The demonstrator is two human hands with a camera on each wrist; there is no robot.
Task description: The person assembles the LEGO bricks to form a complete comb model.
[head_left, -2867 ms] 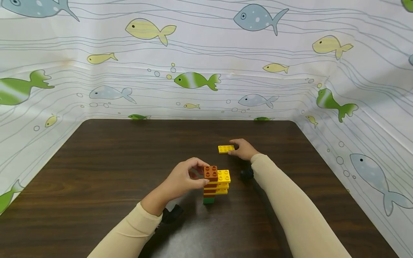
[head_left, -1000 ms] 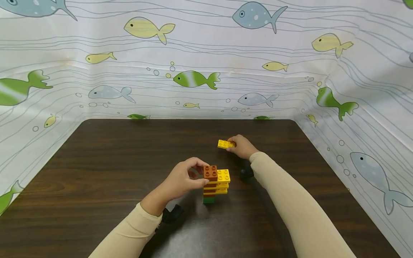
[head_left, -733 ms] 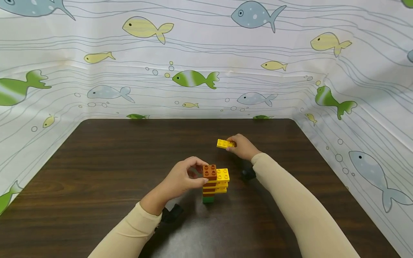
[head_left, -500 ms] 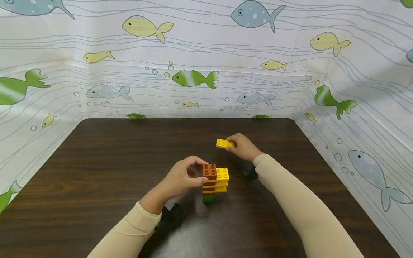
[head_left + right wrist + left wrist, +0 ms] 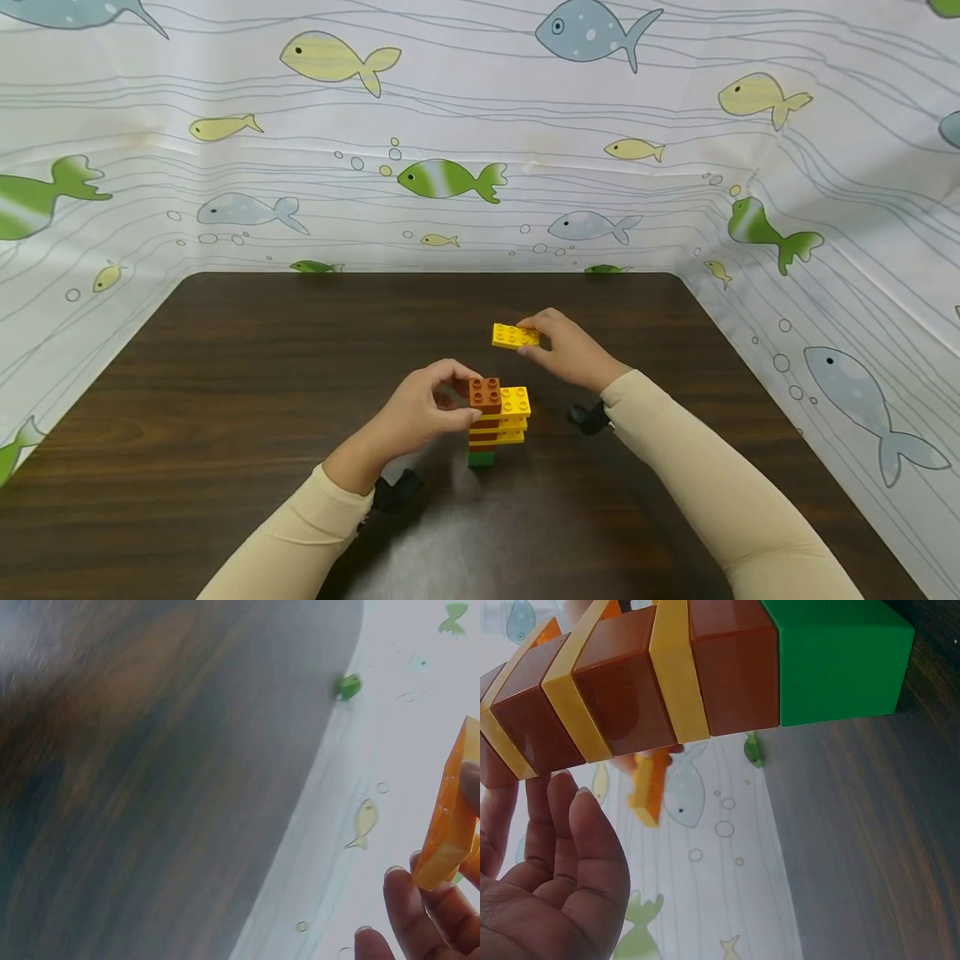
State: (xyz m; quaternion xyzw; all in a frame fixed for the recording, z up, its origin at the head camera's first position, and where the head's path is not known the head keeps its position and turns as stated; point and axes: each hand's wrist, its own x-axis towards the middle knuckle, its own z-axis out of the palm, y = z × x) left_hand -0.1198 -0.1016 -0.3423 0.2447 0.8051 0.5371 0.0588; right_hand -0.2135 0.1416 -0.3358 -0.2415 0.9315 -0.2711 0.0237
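A tower of toy building bricks stands upright on the table, with a green brick (image 5: pixel 481 458) at its foot. Above that, brown bricks (image 5: pixel 484 395) alternate with flat yellow bricks (image 5: pixel 516 402), whose studded ends jut out to the right. The left hand (image 5: pixel 423 407) holds the top of the tower between thumb and fingers. In the left wrist view the tower's side fills the upper part, over the curled fingers (image 5: pixel 592 840). Behind the tower, the right hand (image 5: pixel 570 348) pinches a flat yellow eight-stud brick (image 5: pixel 508 335) by its right end, raised above the table.
The dark wood table (image 5: pixel 247 375) is enclosed at the back and sides by a white fish-print cloth (image 5: pixel 480 108). Small black wrist cameras hang under the left wrist (image 5: pixel 401 492) and the right wrist (image 5: pixel 588 418).
The right hand has gripped the loose yellow brick, lifted it from the table and brought it slightly left. The left hand keeps its hold on the tower; the head view has shifted slightly.
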